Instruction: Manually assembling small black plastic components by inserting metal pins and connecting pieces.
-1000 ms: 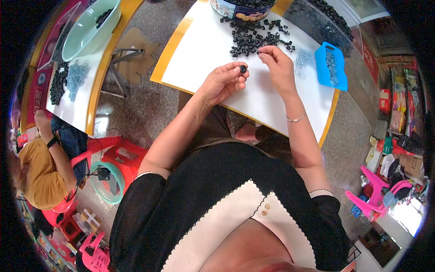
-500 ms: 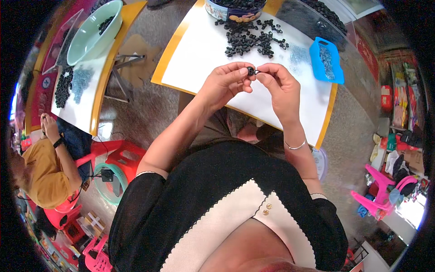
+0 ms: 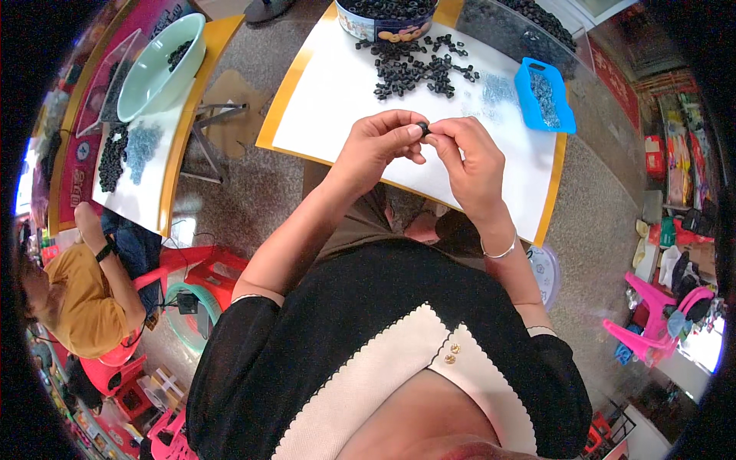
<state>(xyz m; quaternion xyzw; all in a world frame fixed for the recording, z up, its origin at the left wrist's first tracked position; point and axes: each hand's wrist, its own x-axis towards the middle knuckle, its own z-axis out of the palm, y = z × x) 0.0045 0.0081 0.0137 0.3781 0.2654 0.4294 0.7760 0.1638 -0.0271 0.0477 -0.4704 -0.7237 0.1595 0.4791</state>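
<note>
Over the near part of the white-topped table (image 3: 307, 100), my two hands meet at a small black plastic piece (image 3: 422, 129). My left hand (image 3: 383, 143) pinches it between thumb and finger. My right hand (image 3: 466, 157) is closed at the piece's right side, its thumb and forefinger pressed together; what they grip is hidden. Beyond my hands lies a loose heap of similar black pieces (image 3: 414, 73). To the right of the heap, small clear bits (image 3: 500, 90) are scattered, and a blue tray (image 3: 525, 96) holds more of them.
A round tin (image 3: 383, 29) full of black pieces stands at the table's far edge. On the left, a second table (image 3: 178, 126) carries a pale green basin (image 3: 138, 96) and more parts. A co-worker in a mustard top (image 3: 88, 299) sits there. A pink stool (image 3: 652, 314) stands at right.
My right fingers have come in closer against the black piece; the gap between my hands has shrunk. The view has shifted slightly. The co-worker's hand has moved a little.
</note>
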